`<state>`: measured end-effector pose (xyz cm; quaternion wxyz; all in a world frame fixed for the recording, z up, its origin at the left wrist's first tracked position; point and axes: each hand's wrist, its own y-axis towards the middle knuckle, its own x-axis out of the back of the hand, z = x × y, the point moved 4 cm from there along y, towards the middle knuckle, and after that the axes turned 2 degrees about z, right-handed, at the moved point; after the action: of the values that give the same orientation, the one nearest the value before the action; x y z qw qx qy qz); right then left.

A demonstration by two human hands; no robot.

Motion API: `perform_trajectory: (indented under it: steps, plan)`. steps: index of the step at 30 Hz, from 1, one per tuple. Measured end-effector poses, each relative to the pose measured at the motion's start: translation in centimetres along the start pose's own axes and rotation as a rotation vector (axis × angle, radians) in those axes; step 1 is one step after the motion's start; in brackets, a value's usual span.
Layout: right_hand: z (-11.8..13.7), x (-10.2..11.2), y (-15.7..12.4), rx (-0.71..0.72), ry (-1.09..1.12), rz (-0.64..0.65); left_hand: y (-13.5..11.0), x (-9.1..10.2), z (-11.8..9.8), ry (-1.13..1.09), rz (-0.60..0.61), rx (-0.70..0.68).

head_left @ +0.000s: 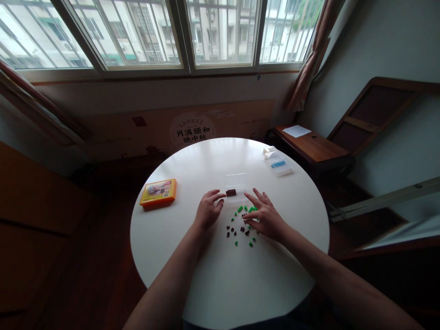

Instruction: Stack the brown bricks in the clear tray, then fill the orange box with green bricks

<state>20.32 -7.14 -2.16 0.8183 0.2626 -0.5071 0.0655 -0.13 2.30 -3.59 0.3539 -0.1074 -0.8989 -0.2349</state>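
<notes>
A dark brown built block (230, 192) lies in a shallow clear plastic case (242, 200) whose transparent lid stands up behind it. My left hand (207, 209) is beside the case, fingers apart, its index fingertip at the block's left end; whether it touches is too small to tell. Over the right side of the loose pieces, my right hand (265, 217) has its fingers spread, and I see nothing held in it. Small green bricks (240, 208) and small dark brown bricks (247, 233) lie scattered in front of the case, some partly hidden by the right hand.
An orange box (158, 193) with a printed label sits at the left of the round white table (165, 243). Toward the back right are another clear case (282, 168) with a blue piece and a whitish item (269, 151). A wooden side table (316, 147) stands beyond.
</notes>
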Motion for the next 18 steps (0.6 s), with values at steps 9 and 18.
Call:
perform_trajectory:
  steps: [9,18]
  plan:
    - [0.3,-0.5,0.3,-0.013,-0.013,0.083,0.1,0.4,-0.1,-0.016,-0.036,0.016]
    - [0.9,-0.5,0.4,-0.036,-0.012,0.129,0.5,0.3,1.5,-0.058,-0.058,0.085]
